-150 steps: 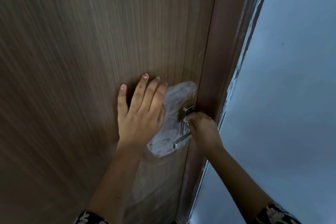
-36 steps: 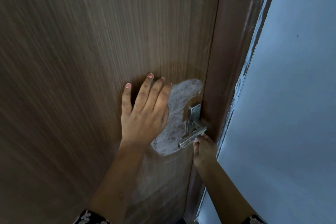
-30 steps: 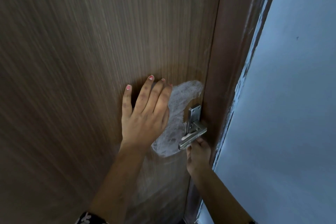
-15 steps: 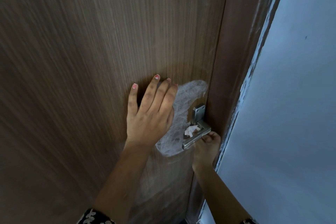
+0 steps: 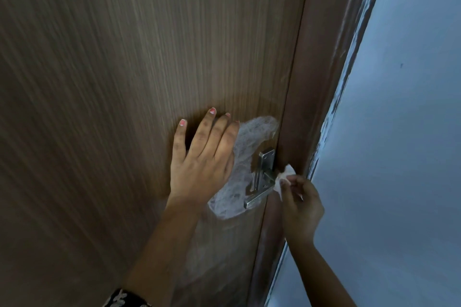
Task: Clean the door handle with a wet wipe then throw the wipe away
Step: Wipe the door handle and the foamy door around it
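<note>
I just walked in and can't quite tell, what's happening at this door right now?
A person is cleaning the metal door handle. The right hand pinches a small white wet wipe against the handle's end by the door edge. The left hand lies flat, fingers spread, on the wooden door, partly over a patch of crinkled clear film stuck around the handle. The wipe hasn't been thrown away yet.

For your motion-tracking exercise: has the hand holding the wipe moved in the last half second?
Yes. The right hand moved from under the door handle to its frame-side end.
</note>
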A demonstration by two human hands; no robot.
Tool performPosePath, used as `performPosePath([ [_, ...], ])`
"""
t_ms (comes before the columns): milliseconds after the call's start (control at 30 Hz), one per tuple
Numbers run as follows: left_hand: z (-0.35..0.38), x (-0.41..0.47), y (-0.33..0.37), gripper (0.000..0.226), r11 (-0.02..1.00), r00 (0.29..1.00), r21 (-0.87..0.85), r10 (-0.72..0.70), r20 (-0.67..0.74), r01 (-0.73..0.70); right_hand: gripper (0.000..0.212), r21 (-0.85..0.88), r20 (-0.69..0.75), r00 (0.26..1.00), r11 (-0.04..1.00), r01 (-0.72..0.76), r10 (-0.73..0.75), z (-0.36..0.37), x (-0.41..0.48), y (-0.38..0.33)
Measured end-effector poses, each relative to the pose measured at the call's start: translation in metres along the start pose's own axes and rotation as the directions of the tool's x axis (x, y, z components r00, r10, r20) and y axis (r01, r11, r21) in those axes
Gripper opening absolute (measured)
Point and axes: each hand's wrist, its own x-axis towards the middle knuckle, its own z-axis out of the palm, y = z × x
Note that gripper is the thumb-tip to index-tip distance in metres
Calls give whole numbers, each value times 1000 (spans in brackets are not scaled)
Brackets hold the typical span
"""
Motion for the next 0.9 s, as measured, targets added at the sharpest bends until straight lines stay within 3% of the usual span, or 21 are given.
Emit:
performPosePath([
  [100, -1, 0, 0, 40, 1000, 1000, -4, 1, 4, -1, 13, -82, 302, 927, 963, 258, -222, 5, 16, -14],
  [200, -2, 1, 0, 40, 1000, 1000, -7, 0, 10, 0, 16, -248, 524, 817, 875, 416, -241, 16, 24, -23],
  [267, -3, 1, -1, 41, 1000, 1000, -2, 0, 7, 0, 16, -350, 549, 809, 822, 449, -208, 21, 25, -27],
  [400, -4, 1, 0, 40, 1000, 1000, 6, 8, 11, -8, 7, -656, 535, 814, 497, 569, -227, 31, 21, -38],
  [467, -4, 1, 0, 39, 1000, 1000, 8, 6, 12, -6, 8, -728, 542, 829, 415, 546, -141, 35, 21, -44],
  [667, -5, 3, 0, 37, 1000, 1000, -1, -3, 18, 3, 12, -720, 559, 824, 437, 539, -96, 38, 23, -48],
  [900, -5, 3, 0, 36, 1000, 1000, -7, -7, 14, 7, 3, -624, 406, 826, 541, 564, -392, 24, 31, -51],
])
